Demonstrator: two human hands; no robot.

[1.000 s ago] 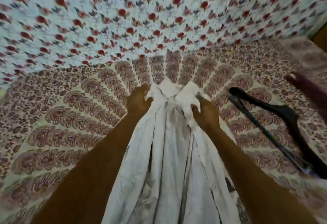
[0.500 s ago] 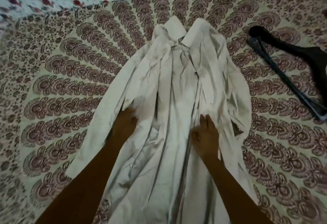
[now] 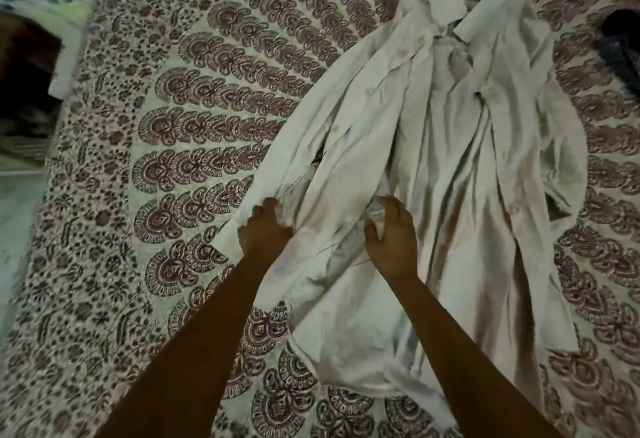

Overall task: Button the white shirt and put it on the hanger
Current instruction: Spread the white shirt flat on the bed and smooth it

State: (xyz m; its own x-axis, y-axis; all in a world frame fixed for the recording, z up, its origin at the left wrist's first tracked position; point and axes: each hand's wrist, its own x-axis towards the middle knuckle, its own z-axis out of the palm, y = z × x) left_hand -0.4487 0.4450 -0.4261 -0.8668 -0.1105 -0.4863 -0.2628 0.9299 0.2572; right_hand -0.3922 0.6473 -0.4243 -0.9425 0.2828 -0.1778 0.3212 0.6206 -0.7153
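The white shirt (image 3: 450, 167) lies crumpled and front up on the patterned bedsheet, its collar (image 3: 446, 5) at the far end and its front panels unfastened. My left hand (image 3: 263, 233) grips a bunch of fabric at the shirt's left side, near the sleeve. My right hand (image 3: 393, 237) sits on the left front panel, thumb and curved fingers pinching a fold of cloth. The black hanger (image 3: 620, 50) lies on the bed at the right edge of the view, mostly cut off.
The bedsheet (image 3: 194, 147) with its maroon fan pattern covers the whole bed. The bed's left edge (image 3: 52, 147) drops to a pale floor, with a dark shape (image 3: 24, 91) beside it.
Both hands left the collar, slid down the shirt, then shifted left onto its left side. The view has swung left, so the hanger is now nearly out of frame.
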